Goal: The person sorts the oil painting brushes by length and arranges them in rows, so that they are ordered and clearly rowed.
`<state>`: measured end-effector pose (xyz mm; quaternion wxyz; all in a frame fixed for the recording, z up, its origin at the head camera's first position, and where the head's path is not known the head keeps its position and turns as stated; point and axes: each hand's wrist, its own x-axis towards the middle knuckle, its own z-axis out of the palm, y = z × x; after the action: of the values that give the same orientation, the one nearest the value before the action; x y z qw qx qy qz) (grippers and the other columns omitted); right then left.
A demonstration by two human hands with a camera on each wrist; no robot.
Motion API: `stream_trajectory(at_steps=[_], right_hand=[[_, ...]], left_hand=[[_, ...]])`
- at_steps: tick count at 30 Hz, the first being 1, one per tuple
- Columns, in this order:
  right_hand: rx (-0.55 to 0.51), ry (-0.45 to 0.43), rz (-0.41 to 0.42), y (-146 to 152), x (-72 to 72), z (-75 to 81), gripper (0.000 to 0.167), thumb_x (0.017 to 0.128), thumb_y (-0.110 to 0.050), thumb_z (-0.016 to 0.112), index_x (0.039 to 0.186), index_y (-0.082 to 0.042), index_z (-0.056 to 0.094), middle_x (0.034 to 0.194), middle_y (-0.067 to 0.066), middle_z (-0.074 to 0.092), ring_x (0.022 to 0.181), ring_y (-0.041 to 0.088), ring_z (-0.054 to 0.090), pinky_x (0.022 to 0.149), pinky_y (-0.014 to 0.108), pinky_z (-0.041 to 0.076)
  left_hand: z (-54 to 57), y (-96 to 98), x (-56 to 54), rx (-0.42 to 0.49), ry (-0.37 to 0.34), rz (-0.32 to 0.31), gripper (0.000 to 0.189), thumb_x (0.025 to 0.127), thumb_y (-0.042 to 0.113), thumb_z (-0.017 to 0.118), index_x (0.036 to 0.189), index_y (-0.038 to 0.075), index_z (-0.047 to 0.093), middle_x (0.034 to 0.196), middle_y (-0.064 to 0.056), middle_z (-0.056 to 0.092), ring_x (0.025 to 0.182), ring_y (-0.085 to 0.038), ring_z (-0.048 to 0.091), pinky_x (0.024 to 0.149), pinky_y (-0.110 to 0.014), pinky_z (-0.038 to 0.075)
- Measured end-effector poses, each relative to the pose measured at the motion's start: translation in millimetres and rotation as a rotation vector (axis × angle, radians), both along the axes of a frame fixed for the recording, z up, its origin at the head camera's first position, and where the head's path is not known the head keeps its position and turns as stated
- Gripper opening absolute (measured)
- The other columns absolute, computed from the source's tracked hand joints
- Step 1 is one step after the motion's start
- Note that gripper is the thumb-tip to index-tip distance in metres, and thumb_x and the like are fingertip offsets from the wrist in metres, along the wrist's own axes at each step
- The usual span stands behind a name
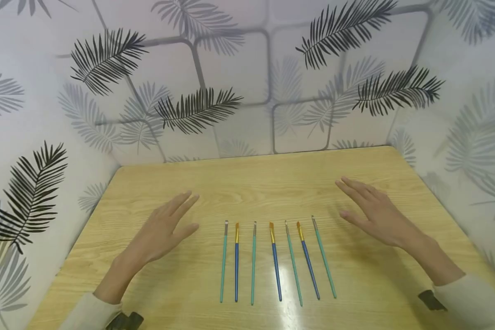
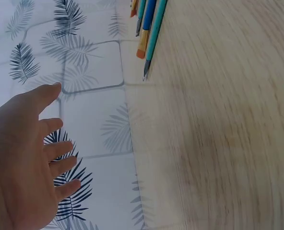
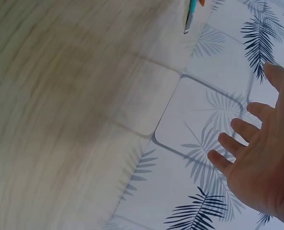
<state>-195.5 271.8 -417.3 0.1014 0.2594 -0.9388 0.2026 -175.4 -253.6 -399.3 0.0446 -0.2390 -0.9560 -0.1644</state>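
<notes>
Several paintbrushes lie side by side on the wooden table, bristles toward the back wall. Teal-handled ones, such as the leftmost brush (image 1: 223, 268) and the rightmost brush (image 1: 325, 261), alternate with blue-handled ones like the middle brush (image 1: 276, 270), which have gold collars and orange bristles. To the left of the row, my left hand (image 1: 158, 233) hovers with fingers extended and thumb apart, holding nothing. My right hand (image 1: 377, 215) is held likewise on the right side, fingers straight, touching no brush. Both wrist views show the left palm (image 2: 24, 167) and right palm (image 3: 264, 163) bare.
The light wood table (image 1: 231, 188) meets a wall (image 1: 239, 123) covered in leaf-patterned paper along its back and sides. Dark straps or devices (image 1: 125, 321) sit by the cream sleeves (image 1: 92, 311).
</notes>
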Motion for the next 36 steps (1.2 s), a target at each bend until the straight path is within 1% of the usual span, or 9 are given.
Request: stream_trajectory(at_steps=[5, 9, 12, 15, 17, 21, 26, 31, 36], right_hand=[[-0.127, -0.164, 0.038, -3, 4.7, 2.5, 0.068, 0.101, -0.031, 0.058, 0.159, -0.026, 0.024, 0.165, 0.009, 0.027, 0.147, 0.042, 0.027, 0.108, 0.073, 0.024], [-0.209, -0.287, 0.034, -7, 10.3, 2.5, 0.065, 0.103, -0.034, 0.054, 0.16, -0.028, 0.022, 0.165, 0.003, 0.026, 0.149, 0.039, 0.023, 0.11, 0.071, 0.024], [-0.229, -0.333, 0.028, -10, 15.0, 0.3, 0.063, 0.104, -0.035, 0.051, 0.16, -0.029, 0.022, 0.165, 0.005, 0.027, 0.148, 0.041, 0.026, 0.109, 0.072, 0.026], [-0.231, -0.353, 0.03, -13, 17.6, -1.0, 0.061, 0.105, -0.035, 0.049, 0.159, -0.026, 0.022, 0.163, 0.01, 0.029, 0.145, 0.045, 0.031, 0.106, 0.072, 0.03], [-0.222, -0.351, 0.034, -16, 17.1, -0.7, 0.06, 0.106, -0.036, 0.048, 0.159, -0.022, 0.025, 0.161, 0.013, 0.033, 0.14, 0.046, 0.038, 0.103, 0.071, 0.036], [-0.221, -0.36, 0.038, -22, 12.8, 3.1, 0.054, 0.105, -0.036, 0.049, 0.154, -0.017, 0.036, 0.152, 0.014, 0.047, 0.125, 0.037, 0.057, 0.093, 0.058, 0.051], [-0.332, -0.506, 0.082, -28, 12.9, 3.8, 0.048, 0.105, -0.034, 0.05, 0.148, -0.016, 0.042, 0.139, 0.02, 0.058, 0.106, 0.031, 0.068, 0.084, 0.041, 0.058], [-0.454, -0.642, 0.131, -34, 12.8, 1.8, 0.046, 0.105, -0.031, 0.051, 0.147, -0.012, 0.043, 0.135, 0.026, 0.057, 0.105, 0.034, 0.068, 0.079, 0.04, 0.06], [-0.497, -0.718, 0.105, -37, 13.9, -0.9, 0.047, 0.103, -0.032, 0.055, 0.145, -0.012, 0.045, 0.127, 0.026, 0.06, 0.085, 0.036, 0.071, 0.064, 0.043, 0.06]], left_hand=[[-0.3, 3.6, 3.1, 0.093, -0.103, 0.0, 0.064, 0.102, 0.053, 0.047, 0.159, 0.036, 0.022, 0.166, -0.002, 0.026, 0.15, -0.035, 0.029, 0.115, -0.067, 0.025], [-1.1, 7.4, 6.4, 0.2, -0.229, -0.018, 0.063, 0.102, 0.054, 0.046, 0.158, 0.038, 0.022, 0.165, 0.002, 0.027, 0.152, -0.032, 0.026, 0.117, -0.064, 0.025], [-2.7, 9.3, 9.7, 0.258, -0.311, -0.032, 0.063, 0.102, 0.052, 0.047, 0.158, 0.036, 0.024, 0.165, 0.002, 0.027, 0.152, -0.031, 0.024, 0.118, -0.063, 0.024], [-2.9, 10.7, 11.9, 0.276, -0.35, -0.025, 0.06, 0.102, 0.052, 0.047, 0.157, 0.035, 0.028, 0.163, 0.004, 0.03, 0.152, -0.03, 0.027, 0.118, -0.062, 0.026], [-1.9, 11.5, 12.4, 0.279, -0.364, -0.016, 0.059, 0.102, 0.053, 0.047, 0.155, 0.035, 0.032, 0.16, 0.005, 0.035, 0.148, -0.029, 0.035, 0.115, -0.061, 0.032], [0.4, 15.0, 12.7, 0.313, -0.432, -0.032, 0.055, 0.101, 0.053, 0.048, 0.152, 0.035, 0.038, 0.152, 0.008, 0.047, 0.135, -0.024, 0.051, 0.105, -0.055, 0.044], [2.3, 25.9, 15.9, 0.364, -0.549, -0.111, 0.047, 0.104, 0.045, 0.049, 0.149, 0.035, 0.042, 0.142, -0.004, 0.057, 0.116, -0.023, 0.062, 0.097, -0.048, 0.05], [2.4, 35.6, 16.3, 0.395, -0.615, -0.154, 0.044, 0.103, 0.044, 0.05, 0.146, 0.036, 0.044, 0.133, -0.008, 0.062, 0.095, -0.028, 0.07, 0.088, -0.042, 0.053], [-0.9, 45.1, 15.6, 0.381, -0.614, -0.135, 0.044, 0.101, 0.043, 0.055, 0.144, 0.034, 0.049, 0.119, -0.005, 0.067, 0.069, -0.022, 0.064, 0.063, -0.03, 0.052]])
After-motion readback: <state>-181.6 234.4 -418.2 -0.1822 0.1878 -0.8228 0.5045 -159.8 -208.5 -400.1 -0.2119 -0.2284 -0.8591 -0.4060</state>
